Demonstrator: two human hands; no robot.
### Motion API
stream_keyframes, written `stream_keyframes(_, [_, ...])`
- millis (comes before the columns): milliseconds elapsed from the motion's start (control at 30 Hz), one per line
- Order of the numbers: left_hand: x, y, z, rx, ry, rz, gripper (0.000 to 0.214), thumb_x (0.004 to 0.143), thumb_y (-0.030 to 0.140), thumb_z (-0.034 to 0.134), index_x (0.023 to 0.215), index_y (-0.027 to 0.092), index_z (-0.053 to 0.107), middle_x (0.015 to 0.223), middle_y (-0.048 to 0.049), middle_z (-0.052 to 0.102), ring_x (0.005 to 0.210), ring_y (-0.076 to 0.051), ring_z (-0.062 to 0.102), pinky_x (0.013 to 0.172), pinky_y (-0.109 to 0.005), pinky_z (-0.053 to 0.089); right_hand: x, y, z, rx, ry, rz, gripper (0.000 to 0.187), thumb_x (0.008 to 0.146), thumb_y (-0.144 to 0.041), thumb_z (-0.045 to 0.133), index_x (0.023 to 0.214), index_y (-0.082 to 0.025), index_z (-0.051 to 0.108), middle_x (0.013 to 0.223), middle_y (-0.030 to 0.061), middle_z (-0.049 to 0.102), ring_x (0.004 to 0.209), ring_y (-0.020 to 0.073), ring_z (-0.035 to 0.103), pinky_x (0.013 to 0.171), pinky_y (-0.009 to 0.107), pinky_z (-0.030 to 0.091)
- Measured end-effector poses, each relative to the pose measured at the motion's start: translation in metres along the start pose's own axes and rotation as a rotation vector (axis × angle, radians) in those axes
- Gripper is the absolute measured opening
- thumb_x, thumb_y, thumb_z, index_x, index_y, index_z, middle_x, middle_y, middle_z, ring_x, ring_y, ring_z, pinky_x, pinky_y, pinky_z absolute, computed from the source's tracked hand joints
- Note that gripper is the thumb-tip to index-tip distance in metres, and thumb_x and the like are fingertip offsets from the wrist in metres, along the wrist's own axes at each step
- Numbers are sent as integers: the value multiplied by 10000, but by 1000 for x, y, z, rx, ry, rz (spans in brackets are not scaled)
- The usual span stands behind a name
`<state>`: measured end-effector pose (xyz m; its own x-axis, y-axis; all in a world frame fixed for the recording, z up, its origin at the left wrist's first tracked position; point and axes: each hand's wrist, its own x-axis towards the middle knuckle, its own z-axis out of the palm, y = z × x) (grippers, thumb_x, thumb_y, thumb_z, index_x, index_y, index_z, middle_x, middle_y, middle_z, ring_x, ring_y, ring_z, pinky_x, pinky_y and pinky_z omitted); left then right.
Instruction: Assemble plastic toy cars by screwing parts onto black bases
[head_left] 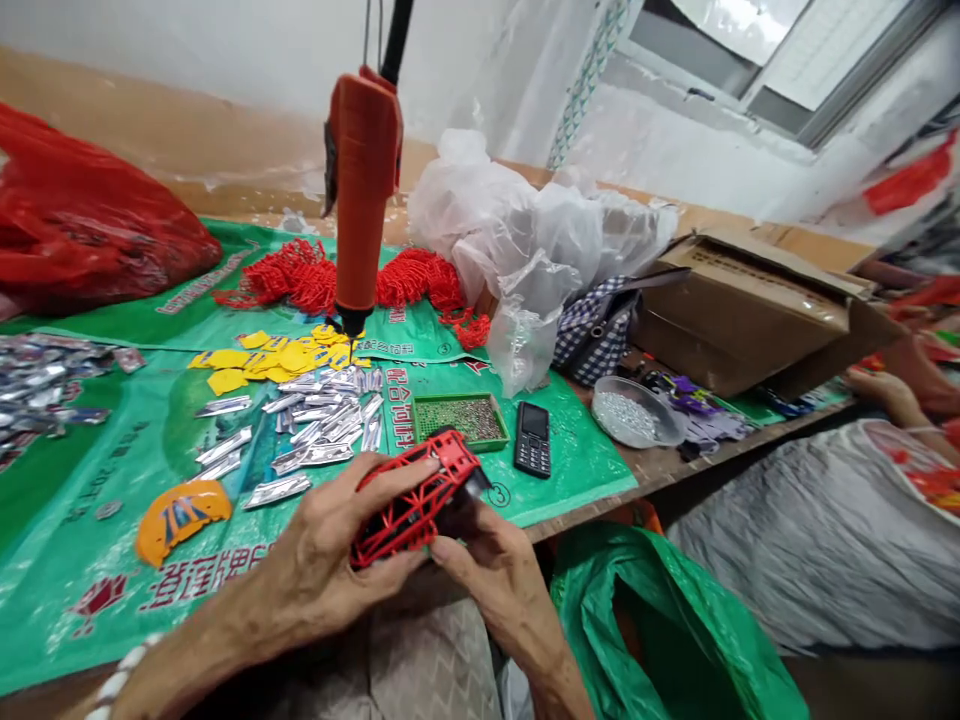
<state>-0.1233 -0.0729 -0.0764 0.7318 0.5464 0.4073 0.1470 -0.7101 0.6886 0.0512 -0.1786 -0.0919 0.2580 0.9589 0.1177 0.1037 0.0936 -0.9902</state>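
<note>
In the head view both hands hold a toy vehicle body with a red lattice frame (405, 508) and dark parts inside, above the table's front edge. My left hand (330, 545) is closed around its left side, fingers over the top and thumb beneath. At the right end, my right hand (499, 560) grips it by the dark part, with some fingers hidden. An orange electric screwdriver (364, 190) hangs tip down beyond my hands. Behind the toy lie silvery strips (326, 420), yellow pieces (292, 355) and a green tray of small screws (480, 418). An orange curved shell (182, 518) lies to the left.
A black keypad phone (532, 440) and a clear bowl of small bits (630, 412) are to the right. Farther back are red netting (420, 280), plastic bags (517, 220) and a cardboard box (750, 310). A green sack (675, 620) stands below; another person's hand (889, 390) shows far right.
</note>
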Motion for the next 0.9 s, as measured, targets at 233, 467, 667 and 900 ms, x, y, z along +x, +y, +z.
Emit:
stream_keyframes(233, [8,-32,12,485,-198,-47,621,920,286,490,1522,394,376,1030,-43,592,839,-210,630,727,-273,494,8,29,-85,-660,615,-119,321,944,-430,550,1021,-157,702,1006,134,734,901,227,686,769,352,562])
stream_keyframes(467, [14,-29,11,542,-277,-84,566,984,386,411,1544,381,332,1079,-63,631,800,-206,667,668,-262,487,28,62,-113,-905,571,-197,412,993,-482,450,1101,-154,675,1040,136,724,936,241,678,844,397,536])
stream_keyframes(667, [11,-31,14,610,-251,-85,539,1001,382,359,1539,411,323,1186,-56,649,809,-219,706,685,-277,520,33,62,-111,-1037,499,-230,359,1015,-425,442,1087,-173,687,999,103,728,914,217,676,826,356,526])
stream_keyframes(900, [-2,-45,15,615,-216,-71,636,974,393,435,1537,540,179,1197,17,676,740,-216,687,644,-286,509,33,60,-112,-1120,483,-286,277,1007,-346,490,1076,-175,697,982,103,733,938,217,692,857,357,545])
